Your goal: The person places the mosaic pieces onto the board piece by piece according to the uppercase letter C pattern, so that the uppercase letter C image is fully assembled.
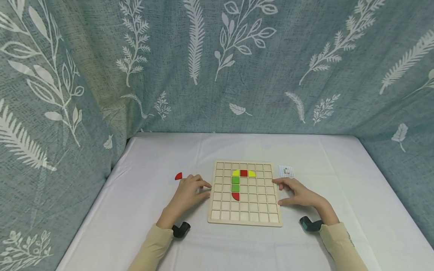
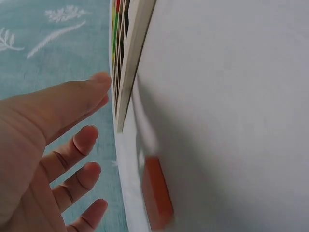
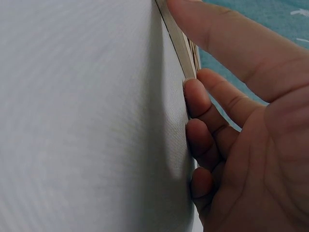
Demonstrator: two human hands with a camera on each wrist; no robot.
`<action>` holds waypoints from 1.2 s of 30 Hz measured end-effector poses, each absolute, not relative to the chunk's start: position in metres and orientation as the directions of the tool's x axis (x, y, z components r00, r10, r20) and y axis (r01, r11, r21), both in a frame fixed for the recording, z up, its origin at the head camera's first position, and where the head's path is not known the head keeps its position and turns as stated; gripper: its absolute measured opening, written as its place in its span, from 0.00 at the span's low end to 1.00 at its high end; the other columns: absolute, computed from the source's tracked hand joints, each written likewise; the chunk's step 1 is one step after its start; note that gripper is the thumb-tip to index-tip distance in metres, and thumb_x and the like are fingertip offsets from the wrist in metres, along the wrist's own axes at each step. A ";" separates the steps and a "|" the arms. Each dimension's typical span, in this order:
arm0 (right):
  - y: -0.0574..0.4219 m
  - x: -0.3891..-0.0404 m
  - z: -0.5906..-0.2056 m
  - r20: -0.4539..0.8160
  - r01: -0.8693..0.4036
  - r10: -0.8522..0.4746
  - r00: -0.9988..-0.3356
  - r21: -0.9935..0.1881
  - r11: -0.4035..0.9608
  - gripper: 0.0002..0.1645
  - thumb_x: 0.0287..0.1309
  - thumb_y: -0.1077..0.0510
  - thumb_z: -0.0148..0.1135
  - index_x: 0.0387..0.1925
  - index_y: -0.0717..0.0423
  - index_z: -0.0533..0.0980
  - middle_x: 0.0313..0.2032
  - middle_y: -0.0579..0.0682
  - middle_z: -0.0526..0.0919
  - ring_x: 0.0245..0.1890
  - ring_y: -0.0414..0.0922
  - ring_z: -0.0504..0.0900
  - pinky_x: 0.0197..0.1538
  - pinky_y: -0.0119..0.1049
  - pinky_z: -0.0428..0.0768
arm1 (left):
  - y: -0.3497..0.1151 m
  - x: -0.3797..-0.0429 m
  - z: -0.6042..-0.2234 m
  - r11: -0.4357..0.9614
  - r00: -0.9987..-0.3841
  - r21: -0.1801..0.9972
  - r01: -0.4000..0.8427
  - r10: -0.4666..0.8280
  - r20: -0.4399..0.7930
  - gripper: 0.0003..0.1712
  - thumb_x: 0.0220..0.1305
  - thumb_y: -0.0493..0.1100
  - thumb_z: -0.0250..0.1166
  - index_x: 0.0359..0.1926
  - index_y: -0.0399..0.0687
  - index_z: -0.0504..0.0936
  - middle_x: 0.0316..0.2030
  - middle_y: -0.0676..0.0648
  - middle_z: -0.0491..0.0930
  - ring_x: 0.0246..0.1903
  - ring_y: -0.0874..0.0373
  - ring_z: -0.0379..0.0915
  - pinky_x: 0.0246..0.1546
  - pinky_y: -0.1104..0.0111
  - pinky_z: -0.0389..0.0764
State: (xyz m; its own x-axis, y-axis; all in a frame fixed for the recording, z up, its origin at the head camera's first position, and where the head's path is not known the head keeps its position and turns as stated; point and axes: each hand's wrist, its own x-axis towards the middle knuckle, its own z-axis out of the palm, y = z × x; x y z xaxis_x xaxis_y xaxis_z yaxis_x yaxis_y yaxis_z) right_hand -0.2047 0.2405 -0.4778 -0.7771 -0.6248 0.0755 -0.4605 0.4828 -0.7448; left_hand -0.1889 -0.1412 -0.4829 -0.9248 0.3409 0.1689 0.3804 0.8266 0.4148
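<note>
A square wooden grid board (image 1: 244, 222) lies on the table, with a hooked line of pieces in its cells. A red square (image 1: 243, 173) sits between two yellow quarter-rounds (image 1: 251, 174), two green squares (image 1: 235, 184) run below the left one, and a red quarter-round (image 1: 236, 196) ends the line. At the board's left edge is my left hand (image 1: 190, 192), fingers relaxed and spread, holding nothing. My right hand (image 1: 298, 192) touches the right edge with thumb and fingertips. Beside my left hand lies a loose red quarter-round (image 1: 178, 176), standing out orange-red in the left wrist view.
A small card (image 1: 286, 171) printed with a grid pattern lies right of the board, behind my right hand. White cloth (image 1: 162, 150) covers the table. A blue-green leaf-patterned curtain (image 1: 217, 105) hangs behind and at both sides. Black wrist devices (image 1: 181, 230) sit at both cuffs.
</note>
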 end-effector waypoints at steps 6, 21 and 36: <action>0.243 -0.209 -0.486 0.088 -0.471 -0.629 -0.773 -0.743 0.475 0.40 0.40 0.65 0.73 0.57 0.72 0.66 0.34 0.58 0.71 0.36 0.53 0.65 0.43 0.37 0.66 | -0.155 -0.183 -0.485 0.833 -0.933 0.421 0.360 0.313 0.180 0.12 0.50 0.46 0.71 0.38 0.54 0.85 0.28 0.54 0.74 0.33 0.60 0.64 0.45 0.55 0.64; 0.255 -0.223 -0.513 0.110 -0.497 -0.642 -0.759 -0.736 0.461 0.42 0.44 0.53 0.73 0.59 0.63 0.67 0.35 0.48 0.69 0.37 0.43 0.65 0.44 0.32 0.66 | -0.186 -0.166 -0.488 0.864 -0.944 0.388 0.321 0.262 0.199 0.12 0.44 0.47 0.74 0.33 0.54 0.85 0.28 0.55 0.73 0.35 0.60 0.66 0.43 0.54 0.65; 0.254 -0.219 -0.512 0.082 -0.468 -0.625 -0.776 -0.739 0.484 0.42 0.43 0.52 0.73 0.59 0.63 0.67 0.35 0.47 0.69 0.38 0.42 0.64 0.44 0.31 0.65 | -0.191 -0.158 -0.481 0.882 -0.956 0.374 0.286 0.235 0.177 0.12 0.43 0.48 0.75 0.31 0.53 0.85 0.29 0.55 0.73 0.31 0.60 0.63 0.41 0.56 0.65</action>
State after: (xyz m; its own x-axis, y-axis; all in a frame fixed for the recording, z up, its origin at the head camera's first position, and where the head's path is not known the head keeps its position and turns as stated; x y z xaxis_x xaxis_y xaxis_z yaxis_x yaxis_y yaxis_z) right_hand -0.2193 0.2537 -0.5120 -0.7761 -0.6253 0.0817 -0.4681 0.4843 -0.7391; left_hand -0.1583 -0.1914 -0.4815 -0.9557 0.2353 0.1768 0.2864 0.8821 0.3740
